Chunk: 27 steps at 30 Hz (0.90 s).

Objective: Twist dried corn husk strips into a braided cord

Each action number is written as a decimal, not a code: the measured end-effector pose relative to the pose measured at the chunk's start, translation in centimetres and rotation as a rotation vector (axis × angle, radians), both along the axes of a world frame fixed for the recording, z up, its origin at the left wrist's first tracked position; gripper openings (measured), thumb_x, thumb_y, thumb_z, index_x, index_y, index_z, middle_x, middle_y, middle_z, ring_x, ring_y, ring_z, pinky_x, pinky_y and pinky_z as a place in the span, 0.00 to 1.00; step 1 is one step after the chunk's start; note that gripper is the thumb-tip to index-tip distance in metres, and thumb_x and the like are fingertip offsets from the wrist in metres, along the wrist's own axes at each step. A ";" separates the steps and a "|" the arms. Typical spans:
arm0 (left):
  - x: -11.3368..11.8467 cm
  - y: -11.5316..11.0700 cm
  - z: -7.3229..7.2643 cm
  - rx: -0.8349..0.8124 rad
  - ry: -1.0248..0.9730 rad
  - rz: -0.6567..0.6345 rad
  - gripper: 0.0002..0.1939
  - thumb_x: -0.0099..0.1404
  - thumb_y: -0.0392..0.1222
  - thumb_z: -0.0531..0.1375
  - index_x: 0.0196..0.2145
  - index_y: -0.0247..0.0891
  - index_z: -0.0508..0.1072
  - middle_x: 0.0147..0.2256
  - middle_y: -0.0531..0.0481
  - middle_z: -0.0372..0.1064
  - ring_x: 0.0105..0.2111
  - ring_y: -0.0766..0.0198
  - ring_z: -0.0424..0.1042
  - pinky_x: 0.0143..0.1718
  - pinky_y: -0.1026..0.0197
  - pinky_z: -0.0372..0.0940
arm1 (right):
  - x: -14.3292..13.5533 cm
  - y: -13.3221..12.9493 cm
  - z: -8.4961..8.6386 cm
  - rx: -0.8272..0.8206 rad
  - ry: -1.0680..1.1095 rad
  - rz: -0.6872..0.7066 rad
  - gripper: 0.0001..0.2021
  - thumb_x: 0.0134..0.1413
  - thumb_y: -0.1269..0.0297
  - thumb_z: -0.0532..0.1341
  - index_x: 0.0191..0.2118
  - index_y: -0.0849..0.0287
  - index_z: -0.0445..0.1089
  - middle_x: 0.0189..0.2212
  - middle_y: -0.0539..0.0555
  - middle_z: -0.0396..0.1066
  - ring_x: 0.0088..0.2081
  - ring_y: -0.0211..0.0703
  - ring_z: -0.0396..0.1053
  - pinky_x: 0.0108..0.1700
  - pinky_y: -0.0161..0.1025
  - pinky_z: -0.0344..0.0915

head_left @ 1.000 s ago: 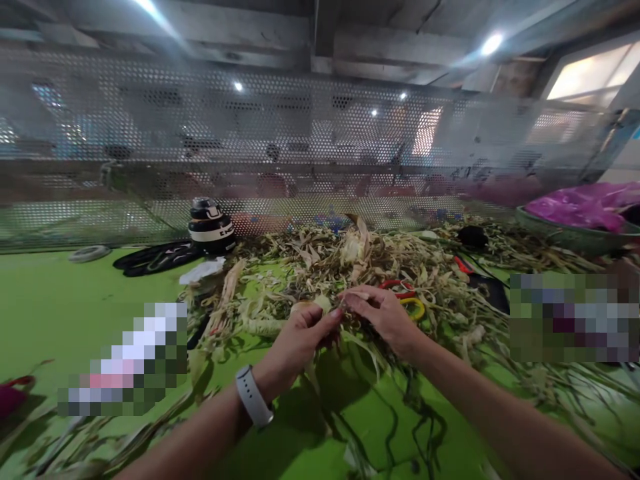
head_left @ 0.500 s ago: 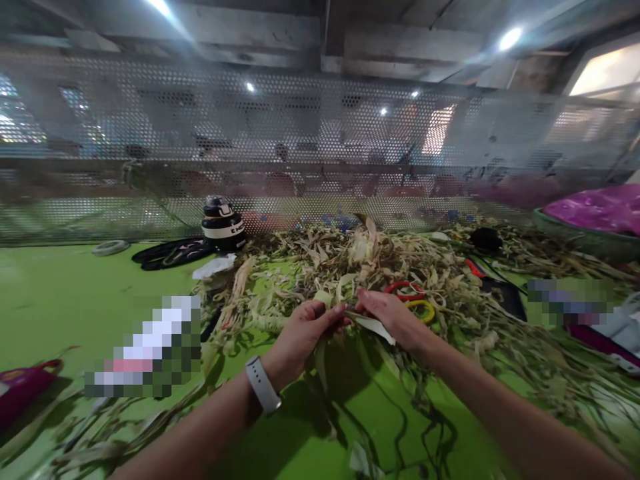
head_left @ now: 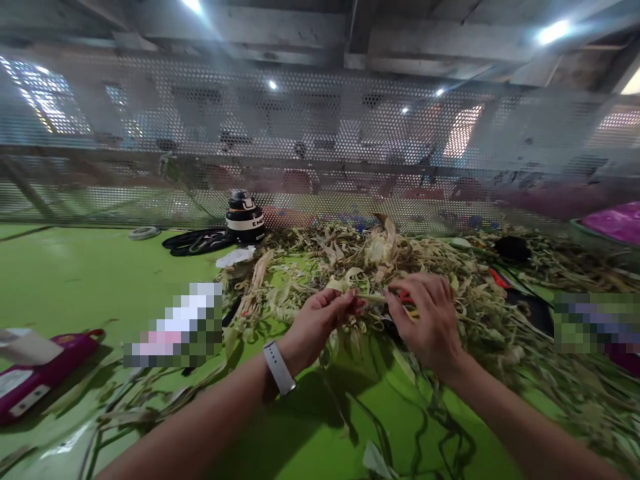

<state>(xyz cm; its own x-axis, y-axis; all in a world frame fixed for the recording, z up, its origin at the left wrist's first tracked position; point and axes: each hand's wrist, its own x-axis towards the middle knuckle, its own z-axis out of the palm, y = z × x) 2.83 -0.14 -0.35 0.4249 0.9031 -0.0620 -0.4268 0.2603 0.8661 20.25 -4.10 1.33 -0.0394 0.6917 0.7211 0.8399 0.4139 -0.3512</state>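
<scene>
My left hand [head_left: 320, 320], with a pale watch strap on the wrist, pinches a pale leafy bundle [head_left: 345, 283] near the middle of the view. A thin pale strip [head_left: 373, 297] runs from its fingertips to my right hand [head_left: 425, 320], whose thumb and fingers close on the strip's other end. Red and yellow scissor handles [head_left: 413, 312] lie partly hidden behind the right hand. Dried husks [head_left: 330, 247] are heaped just beyond both hands.
A black bottle [head_left: 245, 220] stands at the back beside a black flat item [head_left: 195, 242] and a white tissue [head_left: 236, 257]. Purple-red box [head_left: 47, 373] at left. Loose dark strands lie on the green table [head_left: 300, 427]. A perforated screen [head_left: 310, 133] rises behind.
My right hand has moved right, away from the left, with the strip now stretched between them. The white piece beneath the right hand no longer shows. The view has shifted slightly.
</scene>
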 end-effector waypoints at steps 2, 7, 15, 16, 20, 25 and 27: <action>0.3 -0.5 0.0 0.046 -0.006 0.017 0.10 0.54 0.42 0.64 0.32 0.33 0.73 0.31 0.48 0.74 0.35 0.67 0.71 0.42 0.65 0.62 | -1.1 -0.9 -0.3 0.002 -0.124 0.078 0.05 0.53 0.63 0.57 0.31 0.57 0.68 0.30 0.55 0.68 0.36 0.46 0.62 0.42 0.43 0.55; 1.1 -1.5 0.0 0.040 -0.006 -0.003 0.11 0.54 0.44 0.63 0.33 0.33 0.74 0.33 0.47 0.74 0.34 0.65 0.70 0.39 0.63 0.63 | -2.7 -1.2 -1.5 -0.392 -0.077 0.286 0.12 0.57 0.61 0.52 0.25 0.59 0.63 0.24 0.52 0.64 0.28 0.39 0.60 0.31 0.36 0.56; -0.1 0.1 0.5 0.055 0.040 0.009 0.12 0.51 0.44 0.65 0.31 0.34 0.76 0.30 0.47 0.75 0.35 0.65 0.70 0.37 0.67 0.61 | -2.3 -0.8 -1.1 -0.698 0.154 0.516 0.14 0.56 0.60 0.53 0.23 0.60 0.63 0.20 0.47 0.58 0.25 0.34 0.56 0.27 0.31 0.53; -0.2 0.3 0.6 0.051 0.048 0.020 0.12 0.50 0.44 0.66 0.31 0.34 0.76 0.30 0.47 0.75 0.35 0.65 0.70 0.37 0.67 0.61 | -2.4 -0.8 -1.2 -0.717 0.164 0.537 0.14 0.56 0.60 0.54 0.24 0.61 0.63 0.20 0.47 0.59 0.25 0.34 0.56 0.27 0.31 0.53; -0.5 0.6 0.6 0.009 0.065 0.017 0.12 0.50 0.43 0.66 0.32 0.34 0.75 0.32 0.47 0.75 0.33 0.66 0.70 0.36 0.66 0.62 | -2.7 -0.9 -1.7 -0.737 0.154 0.584 0.13 0.55 0.61 0.55 0.24 0.62 0.65 0.21 0.47 0.60 0.25 0.33 0.56 0.27 0.30 0.54; -0.3 0.1 0.9 0.006 0.123 0.021 0.10 0.53 0.44 0.64 0.30 0.35 0.72 0.30 0.49 0.73 0.33 0.66 0.70 0.33 0.66 0.64 | -2.8 -1.4 -1.6 -0.588 0.048 0.570 0.11 0.54 0.65 0.55 0.23 0.61 0.66 0.19 0.47 0.61 0.23 0.33 0.57 0.26 0.31 0.53; -0.3 -0.3 1.1 0.044 0.160 0.010 0.10 0.54 0.46 0.62 0.30 0.36 0.71 0.29 0.50 0.73 0.31 0.66 0.70 0.31 0.65 0.64 | -2.5 -1.7 -0.9 -0.409 0.053 0.488 0.10 0.54 0.65 0.55 0.23 0.61 0.67 0.20 0.48 0.62 0.23 0.34 0.59 0.27 0.32 0.54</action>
<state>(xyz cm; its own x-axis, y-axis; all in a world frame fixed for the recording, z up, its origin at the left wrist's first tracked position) 2.57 -0.39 0.73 0.4036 0.9106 -0.0890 -0.2845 0.2174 0.9337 17.72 -5.79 0.39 -0.3908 0.8231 0.4120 0.5657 0.5679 -0.5979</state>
